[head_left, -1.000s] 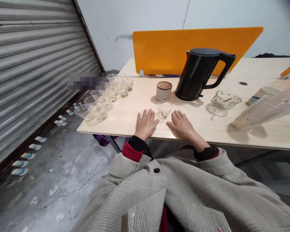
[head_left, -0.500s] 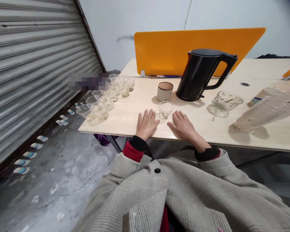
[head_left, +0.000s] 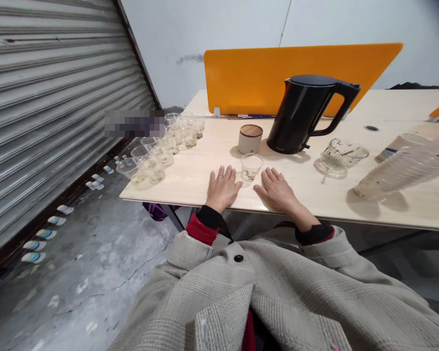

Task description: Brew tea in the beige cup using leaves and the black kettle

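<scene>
My left hand (head_left: pixel 222 187) lies flat on the wooden table (head_left: pixel 190 183), palm down and holding nothing. My right hand (head_left: pixel 277 189) rests the same way, fingers stretched out. Between them stands a clear plastic cup (head_left: pixel 250 168) with some dark bits, like tea leaves, at its bottom; neither hand grips it. Just behind the cup is a small pale canister (head_left: pixel 250 143) with a wooden lid. A black electric kettle (head_left: pixel 294 117) stands further back to the right, its handle facing right.
Several clear cups (head_left: pixel 155 170) with leaves in them crowd the table's left end. On the right are a ribbed glass bowl (head_left: pixel 342 157), a stack of plastic cups (head_left: pixel 406 168) lying down and a paper cup (head_left: pixel 402 142). An orange divider (head_left: pixel 249 78) stands behind the kettle.
</scene>
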The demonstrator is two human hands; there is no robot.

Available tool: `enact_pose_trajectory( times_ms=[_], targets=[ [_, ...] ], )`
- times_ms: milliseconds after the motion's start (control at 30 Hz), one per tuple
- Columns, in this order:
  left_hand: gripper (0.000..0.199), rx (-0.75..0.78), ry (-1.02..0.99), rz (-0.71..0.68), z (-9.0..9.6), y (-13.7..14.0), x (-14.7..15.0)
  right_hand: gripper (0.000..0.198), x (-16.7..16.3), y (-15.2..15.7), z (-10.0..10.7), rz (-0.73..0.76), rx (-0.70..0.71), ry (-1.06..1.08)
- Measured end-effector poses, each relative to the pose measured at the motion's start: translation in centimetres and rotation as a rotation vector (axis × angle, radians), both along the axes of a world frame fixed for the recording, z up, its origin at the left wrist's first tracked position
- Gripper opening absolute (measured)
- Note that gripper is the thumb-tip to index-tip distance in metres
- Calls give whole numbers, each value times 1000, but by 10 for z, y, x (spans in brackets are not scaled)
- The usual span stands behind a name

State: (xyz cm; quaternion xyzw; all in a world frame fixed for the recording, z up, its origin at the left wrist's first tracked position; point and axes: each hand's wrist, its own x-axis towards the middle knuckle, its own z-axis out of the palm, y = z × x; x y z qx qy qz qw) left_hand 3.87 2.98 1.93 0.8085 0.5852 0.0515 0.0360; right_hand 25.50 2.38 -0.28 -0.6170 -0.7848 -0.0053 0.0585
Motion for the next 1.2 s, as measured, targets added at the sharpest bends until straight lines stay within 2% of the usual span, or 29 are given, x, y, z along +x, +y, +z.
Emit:
enact_pose_trajectory(
  times_ms=[733, 1200],
  targets=[
    [65, 16, 9, -5, -1, 0, -1, 73, -7, -4, 10, -37, -36, -35],
    [65, 7, 17, 1, -1, 1, 0, 76, -5, -2, 6, -35, -34, -17]
  ],
)
